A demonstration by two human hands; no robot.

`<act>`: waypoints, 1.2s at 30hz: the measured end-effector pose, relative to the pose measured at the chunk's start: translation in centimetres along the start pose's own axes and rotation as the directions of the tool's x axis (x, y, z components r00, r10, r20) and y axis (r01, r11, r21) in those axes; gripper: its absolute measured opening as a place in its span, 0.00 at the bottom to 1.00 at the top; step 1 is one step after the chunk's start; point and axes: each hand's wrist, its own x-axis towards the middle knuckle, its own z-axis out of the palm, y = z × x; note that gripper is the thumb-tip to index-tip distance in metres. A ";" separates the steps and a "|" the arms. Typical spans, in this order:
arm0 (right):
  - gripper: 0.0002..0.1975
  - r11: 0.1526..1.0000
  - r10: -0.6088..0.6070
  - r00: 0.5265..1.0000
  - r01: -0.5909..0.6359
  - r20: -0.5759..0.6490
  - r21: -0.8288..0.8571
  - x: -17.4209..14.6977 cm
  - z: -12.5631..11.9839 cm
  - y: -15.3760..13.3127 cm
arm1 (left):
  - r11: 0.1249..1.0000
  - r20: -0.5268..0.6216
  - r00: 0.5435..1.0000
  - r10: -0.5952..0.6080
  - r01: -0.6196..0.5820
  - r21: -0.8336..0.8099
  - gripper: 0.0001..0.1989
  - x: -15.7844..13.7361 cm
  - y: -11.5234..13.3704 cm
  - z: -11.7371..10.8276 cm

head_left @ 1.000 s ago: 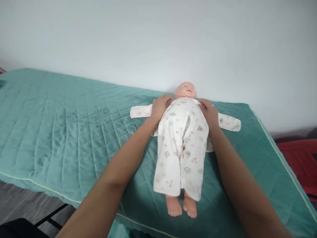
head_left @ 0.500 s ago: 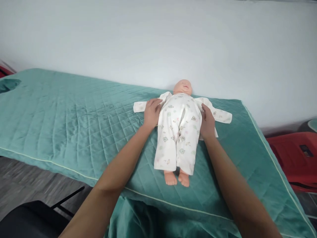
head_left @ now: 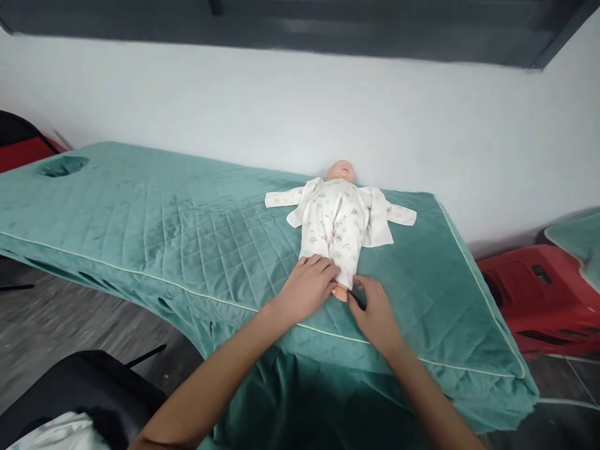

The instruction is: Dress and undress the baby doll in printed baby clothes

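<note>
A baby doll (head_left: 342, 170) lies on its back with its feet toward me, on a green quilted bed cover (head_left: 220, 244). White printed trousers (head_left: 335, 219) cover it up to the chest. A white printed jacket (head_left: 379, 219) lies spread open beneath it, sleeves out to both sides. My left hand (head_left: 310, 284) is closed around the lower end of the left trouser leg, hiding that foot. Beside the other foot (head_left: 340, 292), my right hand (head_left: 375, 309) has thumb and fingers apart, the fingertips close to the trouser cuff.
The bed stands against a white wall (head_left: 210, 106), with a face hole (head_left: 63, 165) at its left end. At the right is a red plastic chair (head_left: 548, 294). A black chair (head_left: 84, 387) with a whitish cloth (head_left: 60, 432) on it stands at lower left.
Both my hands have moved from the doll's sides down to its feet, the left one closing on a trouser leg. The jacket's side panels now show. The view has tilted up.
</note>
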 end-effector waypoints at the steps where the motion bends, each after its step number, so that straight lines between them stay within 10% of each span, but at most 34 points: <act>1: 0.14 0.999 -0.016 1.000 0.016 0.003 -0.043 0.1 0.1 -0.1 | 0.999 0.009 1.000 -0.005 0.005 0.054 0.07 0.2 0.1 0.1; 7: 0.10 0.999 0.010 0.998 -0.014 -0.067 -0.050 1.4 0.9 -0.5 | 0.987 0.036 0.999 0.007 -0.012 0.159 0.04 1.0 0.2 0.2; 15: 0.08 0.985 -0.040 0.999 0.044 -0.032 0.168 2.2 -1.7 -3.3 | 0.989 -0.055 0.997 -0.045 0.036 -0.141 0.05 0.8 0.3 0.0; 21: 0.09 0.976 -0.085 0.995 0.095 -0.055 0.198 2.8 -4.1 -5.3 | 0.824 -0.086 0.964 -0.252 0.167 -0.541 0.02 1.6 1.4 0.4; 29: 0.09 0.961 -0.242 0.957 0.214 -0.157 -0.176 2.2 -3.0 -3.3 | 0.896 -0.178 0.944 -0.277 0.187 -0.402 0.08 1.4 1.9 1.5; 36: 0.05 0.962 -0.042 0.994 0.014 -0.097 -0.274 0.5 -0.6 -1.2 | 0.981 -0.246 0.954 -0.169 0.140 -0.133 0.09 -0.6 1.2 1.7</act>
